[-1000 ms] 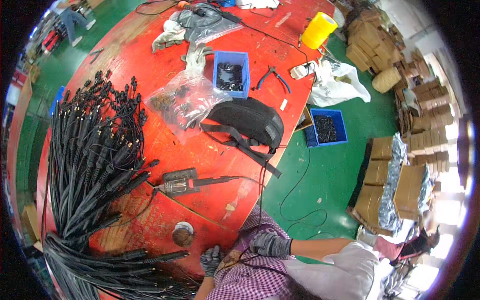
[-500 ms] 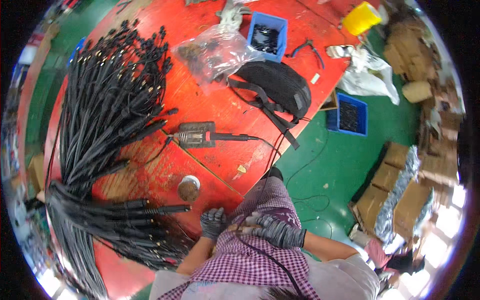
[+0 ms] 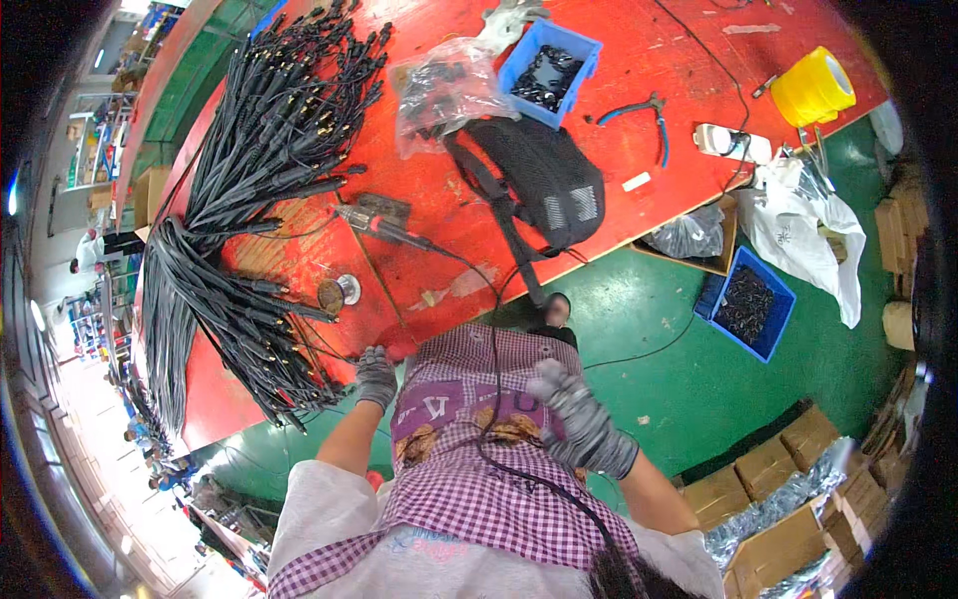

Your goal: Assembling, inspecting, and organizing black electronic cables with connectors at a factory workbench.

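Observation:
My left hand (image 3: 376, 377), in a grey glove, is at the near edge of the red table (image 3: 454, 304) with its fingers curled; whatever may be in them is hidden. My right hand (image 3: 584, 424), also gloved, is raised over the right side of my checked apron (image 3: 439, 404). Its fingers are loosely bent and apart, a little blurred, and nothing shows in them. Nearest the left hand lies a big bundle of black cables (image 3: 235, 265). Beyond it are a solder spool (image 3: 347, 290) and a soldering iron (image 3: 389, 230), its tip in a holder.
On the table lie a black mesh bag (image 3: 544, 185), a plastic bag (image 3: 449, 85), a blue bin (image 3: 587, 60), pliers (image 3: 661, 130), a power strip (image 3: 733, 143) and yellow tape (image 3: 813, 87). Another blue bin (image 3: 788, 314) and cartons (image 3: 718, 489) stand on the floor. A black cord (image 3: 496, 349) crosses my apron.
My view has turned and shifted, so the table sits further up. My right hand has lifted off my lap and moved right. My left hand stays near the table edge.

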{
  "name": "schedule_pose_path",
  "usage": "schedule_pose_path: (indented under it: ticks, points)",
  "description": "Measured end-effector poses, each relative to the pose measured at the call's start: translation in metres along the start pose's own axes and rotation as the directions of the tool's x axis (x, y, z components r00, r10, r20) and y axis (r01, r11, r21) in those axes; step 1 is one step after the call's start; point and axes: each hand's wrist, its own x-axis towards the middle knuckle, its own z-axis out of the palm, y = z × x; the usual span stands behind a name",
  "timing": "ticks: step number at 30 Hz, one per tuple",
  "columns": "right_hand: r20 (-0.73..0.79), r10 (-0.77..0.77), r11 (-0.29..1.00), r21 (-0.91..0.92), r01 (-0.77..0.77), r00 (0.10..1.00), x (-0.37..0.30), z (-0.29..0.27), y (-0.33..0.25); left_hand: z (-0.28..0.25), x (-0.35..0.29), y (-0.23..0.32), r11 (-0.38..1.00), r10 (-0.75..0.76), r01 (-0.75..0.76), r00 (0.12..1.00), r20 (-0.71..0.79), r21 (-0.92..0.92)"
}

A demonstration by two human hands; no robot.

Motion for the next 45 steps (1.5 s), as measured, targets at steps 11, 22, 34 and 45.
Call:
schedule_pose_path:
  ticks: [11,22,34,45]
  points:
    - [0.719,0.372,0.832,0.021,-0.554,0.586,-0.045,-0.049,-0.006,-0.035,-0.004,0.025,0.992,-0.103,0.115,0.975,0.196,-0.047]
    - [-0.171,0.655,0.698,-0.236,-0.676,0.736,-0.006,-0.120,0.046,-0.137,0.025,0.076,0.761,0.613,-0.627,0.610,0.502,-0.167]
    - [-0.626,0.359,0.012,-0.739,-0.674,0.692,0.166,-0.276,0.170,-0.368,0.160,0.445,0.608,0.607,-0.766,0.619,-0.499,-0.210]
    - [-0.286,0.645,0.098,-0.889,-0.447,0.709,0.227,-0.314,0.256,-0.390,0.234,0.594,0.691,0.473,-0.653,0.732,-0.490,-0.309]
